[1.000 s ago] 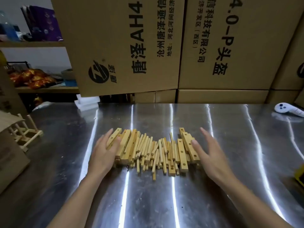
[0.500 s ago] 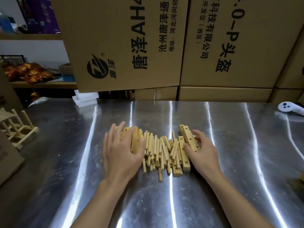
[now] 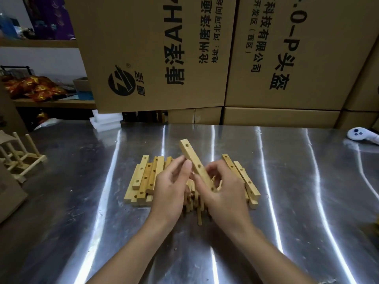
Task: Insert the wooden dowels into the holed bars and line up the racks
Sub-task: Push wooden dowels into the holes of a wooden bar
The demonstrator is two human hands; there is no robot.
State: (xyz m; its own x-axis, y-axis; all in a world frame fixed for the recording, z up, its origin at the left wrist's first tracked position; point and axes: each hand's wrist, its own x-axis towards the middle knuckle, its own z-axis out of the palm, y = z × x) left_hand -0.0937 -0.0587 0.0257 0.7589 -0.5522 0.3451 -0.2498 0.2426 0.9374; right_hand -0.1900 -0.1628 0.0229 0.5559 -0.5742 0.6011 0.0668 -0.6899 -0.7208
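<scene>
Timber for the racks lay in one heap on the steel table (image 3: pixel 82 201), sorted by kind, probably so that each part could be reached without hunting. A stack of holed bars (image 3: pixel 143 181) sat to the left and a few more bars (image 3: pixel 244 177) to the right. The round dowels (image 3: pixel 199 215) were bunched between them, mostly hidden under the hands.

One holed bar (image 3: pixel 192 155) was clear of the heap, raised above the dowels and tilted with its far end up and away. The left hand (image 3: pixel 170 191) pinched it near the middle between thumb and fingers (image 3: pixel 175 165). The right hand (image 3: pixel 225 197) gripped its near end, with the fingers curled behind it. Holding it at two places, holes turned toward the person, looked like a way to steady it and check the face that takes the dowels.

No dowel was in it, so this rack seemed barely begun. A sensible next move would be to free one hand for a dowel while the other held the bar firm.

At the table's left edge stood a finished rack (image 3: pixel 18 158) with its dowels upright, likely set aside there to start the row. Cardboard boxes (image 3: pixel 153 48) walled the back, and a white controller (image 3: pixel 361 135) lay at the far right.
</scene>
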